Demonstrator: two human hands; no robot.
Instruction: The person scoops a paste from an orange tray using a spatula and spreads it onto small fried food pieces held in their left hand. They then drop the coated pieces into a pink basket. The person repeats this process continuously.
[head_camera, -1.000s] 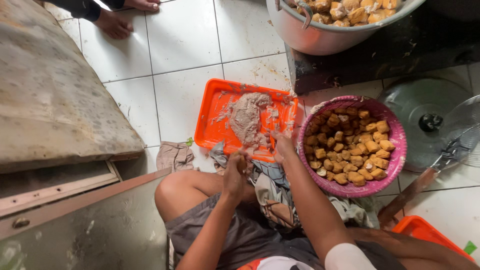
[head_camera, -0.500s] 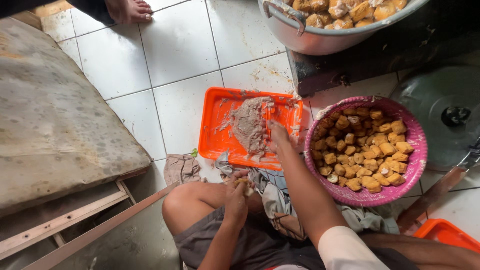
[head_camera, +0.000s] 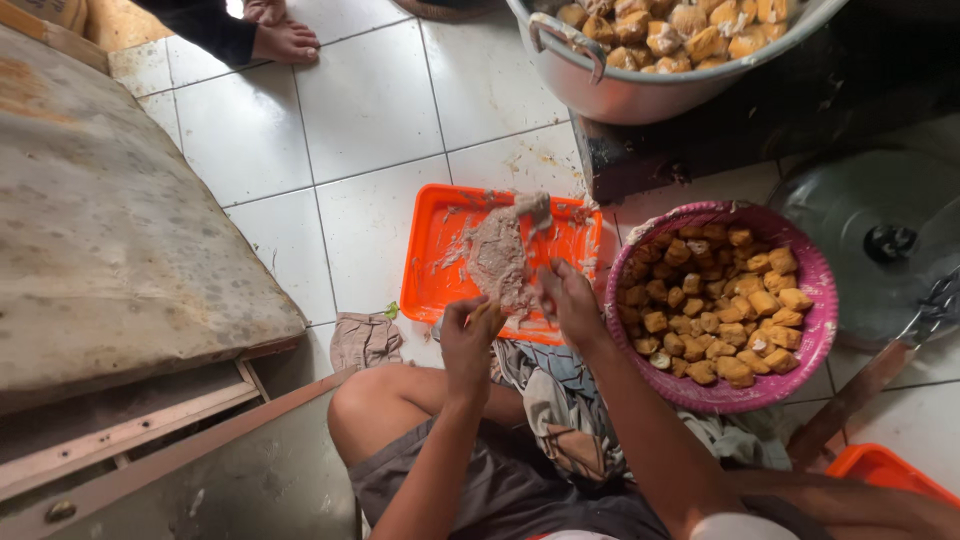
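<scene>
Both hands meet at six o'clock of the orange tray (head_camera: 440, 262), left hand (head_camera: 468, 335) pinching a small brown piece (head_camera: 480, 313), right hand (head_camera: 568, 300) curled into the paste (head_camera: 498, 258).

floor (head_camera: 370, 110): white tiles | orange tray (head_camera: 440, 270) just ahead of hands (head_camera: 520, 325) | pink basket (head_camera: 805, 270) to their right | rag (head_camera: 365, 340) to their left | pot lid (head_camera: 850, 215) far right
</scene>
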